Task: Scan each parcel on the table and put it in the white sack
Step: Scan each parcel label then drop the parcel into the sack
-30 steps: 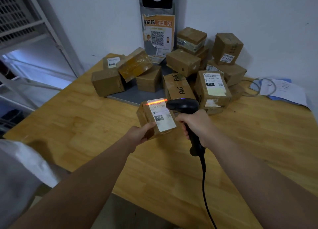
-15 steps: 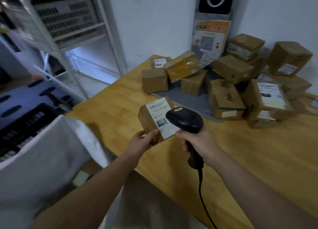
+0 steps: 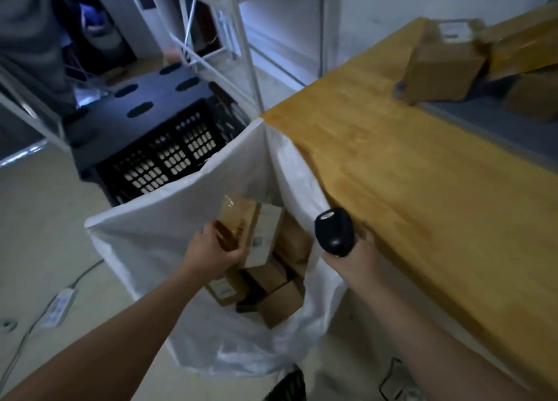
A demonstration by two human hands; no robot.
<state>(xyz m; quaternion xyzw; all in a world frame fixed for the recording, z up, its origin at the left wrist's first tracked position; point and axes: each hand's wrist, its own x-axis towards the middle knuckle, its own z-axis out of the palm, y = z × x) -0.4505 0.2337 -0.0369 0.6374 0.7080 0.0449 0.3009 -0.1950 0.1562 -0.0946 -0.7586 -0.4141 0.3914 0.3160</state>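
In the head view, a labelled parcel is clasped by the left grip inside the white sack mouth, above boxes already bagged. A barcode scanner is held in the right grip. Far beyond it, cardboard parcels lie on the worktop, judged as work left.

A single wide-angle view from the person's head looks forward and steeply down. Both forearms enter from the near edge, and the left hand with its parcel and the right hand with the scanner sit close under the lens at mid-frame. The view looks straight into the open mouth of the white sack from just above. The counter runs along the right to the far right corner, while floor and a black crate fill the far left. The margins are blurred.
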